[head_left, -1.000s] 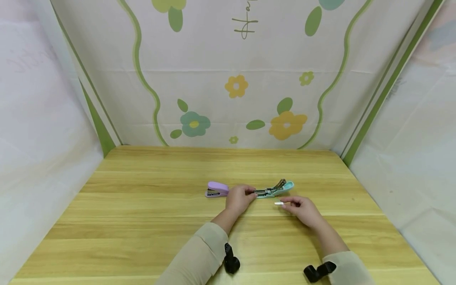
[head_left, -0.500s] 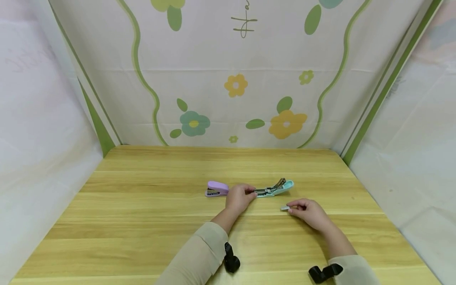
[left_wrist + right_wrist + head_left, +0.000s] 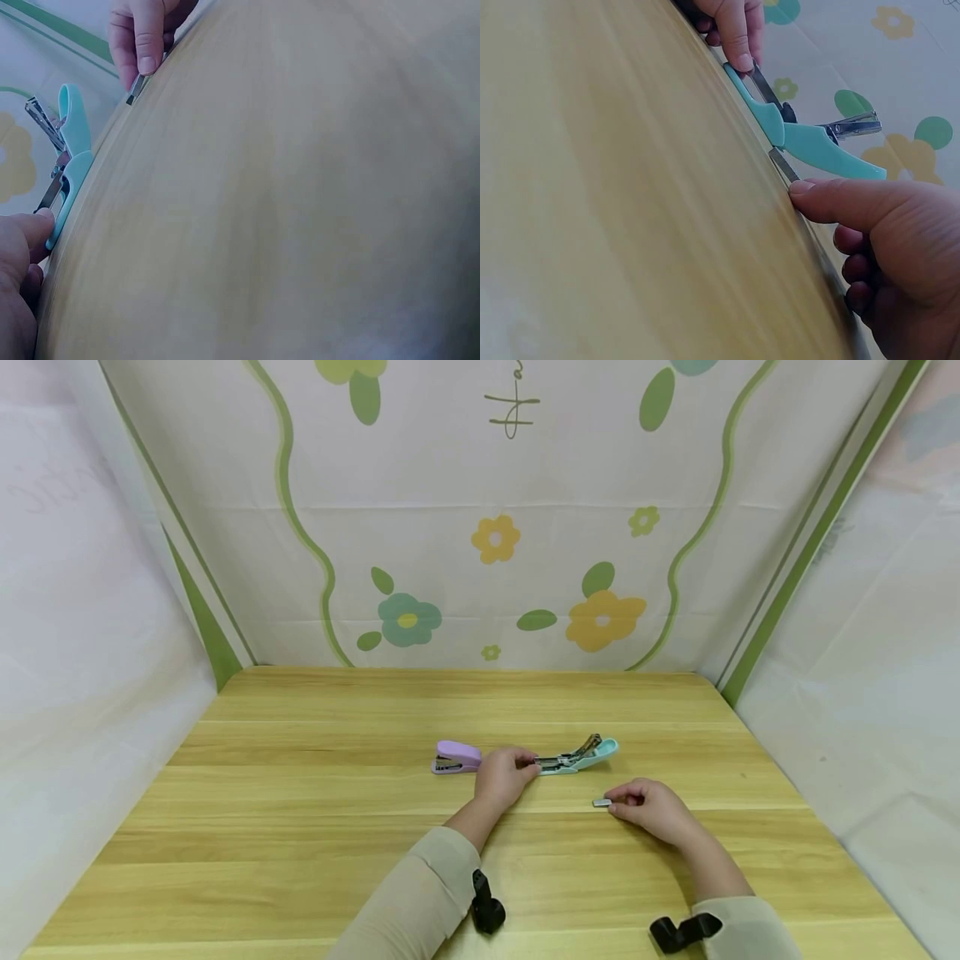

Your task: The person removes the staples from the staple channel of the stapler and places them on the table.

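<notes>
A teal stapler (image 3: 596, 757) lies folded wide open on the table, its metal magazine tilted up at the right end. My left hand (image 3: 502, 779) pinches the left end of its base, thumb in front. To the right and nearer me, my right hand (image 3: 651, 810) pinches a short grey strip of staples (image 3: 602, 803) between thumb and fingers. In the right wrist view the staple strip (image 3: 784, 165) sticks out past the thumb, low by the tabletop; whether it touches the wood I cannot tell. A purple stapler (image 3: 456, 757) stands just left of my left hand, which hides part of it.
The wooden table (image 3: 300, 827) spreads in front of me and to both sides. A white cloth with printed flowers (image 3: 495, 577) hangs along its far edge, and more cloth closes in the left and right.
My right hand has drawn the staple strip slightly right and toward me, away from the teal stapler, and the strip has turned a little. The left hand keeps its hold on the stapler.
</notes>
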### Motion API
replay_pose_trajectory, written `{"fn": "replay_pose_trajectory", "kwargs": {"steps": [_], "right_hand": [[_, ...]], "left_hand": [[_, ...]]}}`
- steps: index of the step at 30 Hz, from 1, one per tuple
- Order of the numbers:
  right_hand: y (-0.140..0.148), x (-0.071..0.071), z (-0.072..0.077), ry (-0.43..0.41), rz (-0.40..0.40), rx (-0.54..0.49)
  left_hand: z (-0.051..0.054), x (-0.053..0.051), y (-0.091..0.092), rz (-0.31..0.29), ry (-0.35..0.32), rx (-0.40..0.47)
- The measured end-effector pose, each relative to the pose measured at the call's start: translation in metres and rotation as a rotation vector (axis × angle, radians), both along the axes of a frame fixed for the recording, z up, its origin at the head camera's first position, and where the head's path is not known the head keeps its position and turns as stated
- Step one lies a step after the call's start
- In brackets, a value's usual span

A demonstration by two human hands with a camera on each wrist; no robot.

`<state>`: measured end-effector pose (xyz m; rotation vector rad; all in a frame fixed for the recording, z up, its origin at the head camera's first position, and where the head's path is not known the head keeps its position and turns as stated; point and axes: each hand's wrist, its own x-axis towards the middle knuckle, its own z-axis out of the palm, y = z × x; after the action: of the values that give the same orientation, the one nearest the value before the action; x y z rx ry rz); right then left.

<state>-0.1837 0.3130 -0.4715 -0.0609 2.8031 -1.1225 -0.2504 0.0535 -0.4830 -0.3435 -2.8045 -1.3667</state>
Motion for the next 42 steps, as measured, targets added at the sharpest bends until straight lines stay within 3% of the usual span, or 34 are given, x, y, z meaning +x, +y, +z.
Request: {"fn": "replay_pose_trajectory", "kwargs": {"steps": [21, 30, 35, 38, 42], "right_hand": [[0.002, -0.002, 0.001, -0.024, 0.014, -0.004], [-0.001, -0.004, 0.009, 0.027, -0.038, -0.177], [-0.017, -0.009, 0.026, 0.096, -0.008, -0.219], [-0.030, -0.014, 0.036, 0.122, 0.013, -0.248], [-0.052, -0.025, 0.046, 0.154, 0.048, -0.311]], "left_hand": [[-0.001, -0.001, 0.000, 0.004, 0.000, 0.013], [0.000, 0.000, -0.004, -0.024, -0.011, 0.083], [0.009, 0.004, -0.012, -0.065, -0.031, 0.143], [0.018, 0.008, -0.021, -0.137, -0.056, 0.200], [0.033, 0.014, -0.038, -0.216, -0.035, 0.268]]}}
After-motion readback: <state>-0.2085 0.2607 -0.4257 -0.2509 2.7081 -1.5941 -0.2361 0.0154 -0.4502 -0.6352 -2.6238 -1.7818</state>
